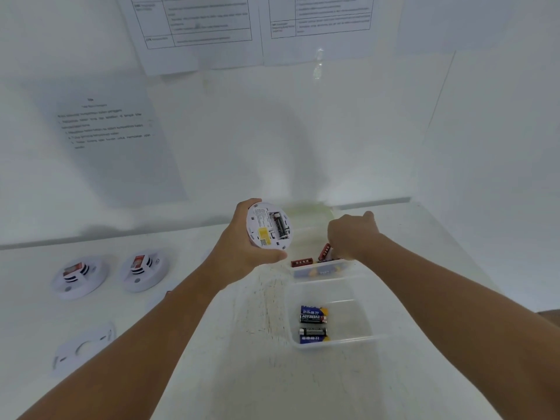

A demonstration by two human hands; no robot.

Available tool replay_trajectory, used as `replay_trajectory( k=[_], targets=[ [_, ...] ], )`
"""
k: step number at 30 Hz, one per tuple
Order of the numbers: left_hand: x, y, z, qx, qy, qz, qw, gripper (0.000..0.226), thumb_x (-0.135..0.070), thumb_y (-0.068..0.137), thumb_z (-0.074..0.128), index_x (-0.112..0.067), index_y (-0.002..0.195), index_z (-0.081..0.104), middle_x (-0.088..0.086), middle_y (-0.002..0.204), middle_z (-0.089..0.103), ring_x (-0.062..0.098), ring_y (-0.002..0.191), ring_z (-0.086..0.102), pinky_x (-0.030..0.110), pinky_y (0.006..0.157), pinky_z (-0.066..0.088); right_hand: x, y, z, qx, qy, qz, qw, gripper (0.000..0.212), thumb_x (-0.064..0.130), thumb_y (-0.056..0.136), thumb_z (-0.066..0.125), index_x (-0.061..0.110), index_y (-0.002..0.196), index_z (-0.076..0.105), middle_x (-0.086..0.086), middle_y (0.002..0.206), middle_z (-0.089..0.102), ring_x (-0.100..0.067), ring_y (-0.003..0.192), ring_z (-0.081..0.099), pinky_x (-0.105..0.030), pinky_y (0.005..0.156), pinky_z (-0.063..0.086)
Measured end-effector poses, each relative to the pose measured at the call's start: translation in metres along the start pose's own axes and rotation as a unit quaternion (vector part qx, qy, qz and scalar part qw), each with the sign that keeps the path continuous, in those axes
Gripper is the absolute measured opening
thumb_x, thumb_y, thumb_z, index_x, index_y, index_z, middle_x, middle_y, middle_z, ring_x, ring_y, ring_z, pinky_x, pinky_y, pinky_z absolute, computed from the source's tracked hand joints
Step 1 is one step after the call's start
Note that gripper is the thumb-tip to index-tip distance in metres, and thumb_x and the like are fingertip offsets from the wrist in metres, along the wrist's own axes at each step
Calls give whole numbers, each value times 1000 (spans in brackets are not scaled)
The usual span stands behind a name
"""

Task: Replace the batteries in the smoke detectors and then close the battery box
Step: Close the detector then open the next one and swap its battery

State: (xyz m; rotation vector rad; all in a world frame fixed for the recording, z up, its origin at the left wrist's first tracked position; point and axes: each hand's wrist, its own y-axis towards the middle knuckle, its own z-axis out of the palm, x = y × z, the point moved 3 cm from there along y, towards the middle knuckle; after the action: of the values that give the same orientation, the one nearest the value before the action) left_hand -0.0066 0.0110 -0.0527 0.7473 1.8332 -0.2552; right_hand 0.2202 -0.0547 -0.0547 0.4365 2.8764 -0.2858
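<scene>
Risk: right hand fingers pinch red battery; weak pinch drops it. Left hand grips detector, w/ one cell inside.

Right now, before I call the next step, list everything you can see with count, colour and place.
held smoke detector: 1, white, back up, battery inside
table smoke detectors: 2, white, far left
mounting plate: 1, white, near left
far box: 1, clear, holds red batteries
near box: 1, clear, four blue and black batteries
wall papers: several, white, printed
left hand: grips held detector
right hand: pinches a red battery
</scene>
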Motion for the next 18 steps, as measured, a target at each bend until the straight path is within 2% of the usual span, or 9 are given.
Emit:
replay_trajectory(
  k=[3,6,8,12,15,17,18],
  targets=[
    [-1,0,4,-1,9,-1,1000,103,-13,64,97,-36,144,37,-14,128,60,10,117,62,31,93,60,2,1,1,-4,-29,-11,1000,23,2,79,53,23,74,47,7,69,51,-14,64,47,-41,85,22],
    [0,-1,7,-3,17,0,1000,101,-12,66,97,-37,144,37,-15,127,60,9,117,62,29,92,59,2,1,2,-3,-47,-19,999,24,1,78,52,23,72,46,7,68,50,-13,63,44,-43,92,25],
    [2,-1,7,-4,22,-4,1000,102,-13,65,97,-37,144,36,-15,128,60,9,117,63,31,93,60,1,2,3,-3,-43,-17,999,24,1,77,51,23,71,47,7,69,49,-14,63,42,-44,90,24],
    [3,-1,6,-7,26,-7,1000,104,-14,66,97,-36,146,35,-14,130,59,10,118,62,31,93,60,1,5,9,-19,-15,-29,999,25,7,83,59,29,95,63,11,88,68,-15,83,60,-42,82,19],
    [4,-2,4,-10,32,-7,999,105,-15,66,97,-35,147,34,-14,130,59,9,118,62,24,91,59,-1,5,10,-34,54,-34,997,13,22,92,61,33,98,58,13,84,67,-11,87,62,-41,87,23],
    [5,-2,2,-11,32,-9,999,105,-14,66,97,-35,147,34,-15,129,58,9,117,62,23,89,58,-3,3,6,-62,169,-22,983,5,30,95,60,33,96,56,13,84,69,-12,88,63,-40,96,30],
    [5,-3,1,-12,30,-11,999,105,-14,65,97,-35,146,34,-15,129,59,9,117,62,24,90,59,-4,1,2,-79,258,-13,963,3,31,96,60,33,96,57,12,85,71,-13,86,64,-38,95,38]
  ],
)
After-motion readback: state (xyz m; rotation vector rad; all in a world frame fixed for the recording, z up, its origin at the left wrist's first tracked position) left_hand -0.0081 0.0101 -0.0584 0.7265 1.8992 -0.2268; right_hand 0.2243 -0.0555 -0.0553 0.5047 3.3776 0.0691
